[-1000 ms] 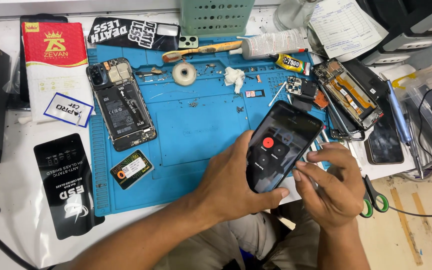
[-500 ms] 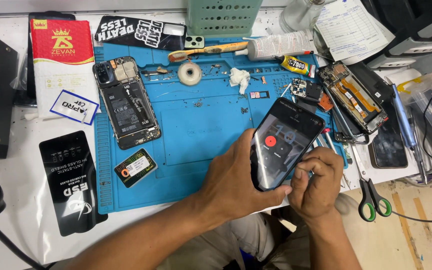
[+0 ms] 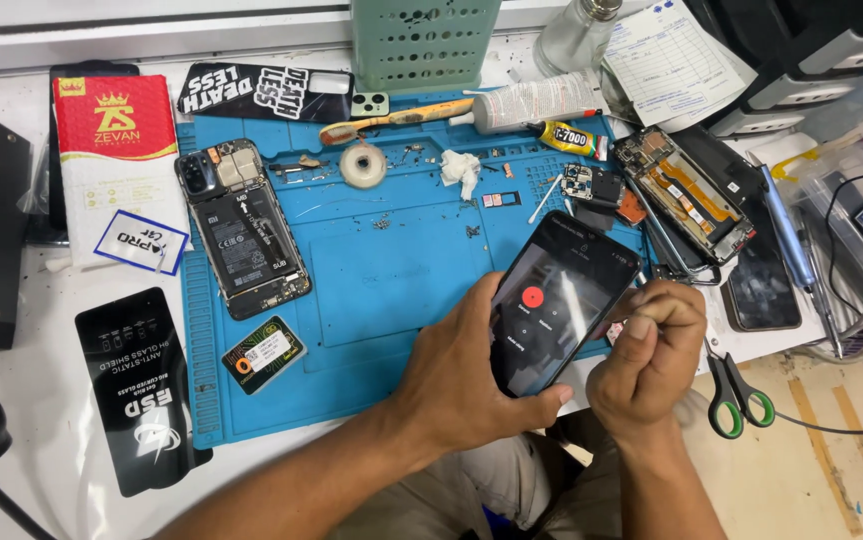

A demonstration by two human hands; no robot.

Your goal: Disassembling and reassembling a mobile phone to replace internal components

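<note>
We hold the black smartphone with a lit screen showing a red round button [image 3: 559,305] in our left hand [image 3: 456,375], fingers wrapped round its lower end, thumb along the bottom edge. The phone sits tilted above the near edge of the blue silicone repair mat [image 3: 391,270], top end pointing away to the right. Our right hand [image 3: 651,350] is bunched tight against the phone's right side, fingertips pinched together; whether something thin sits in that pinch we cannot tell.

Compared with a second ago, the right hand has closed in from a looser hold below the phone to a tight pinch at its side edge, and the phone has tipped a bit more upright. Judging by that, work is now on the phone's side edge.

Outward: green-handled scissors [image 3: 736,395] lie just right of the right hand. An opened phone with bare battery [image 3: 243,232] lies on the mat's left, a second stripped phone frame [image 3: 683,192] at upper right. A white tape roll [image 3: 362,165] sits near the mat's top.
</note>
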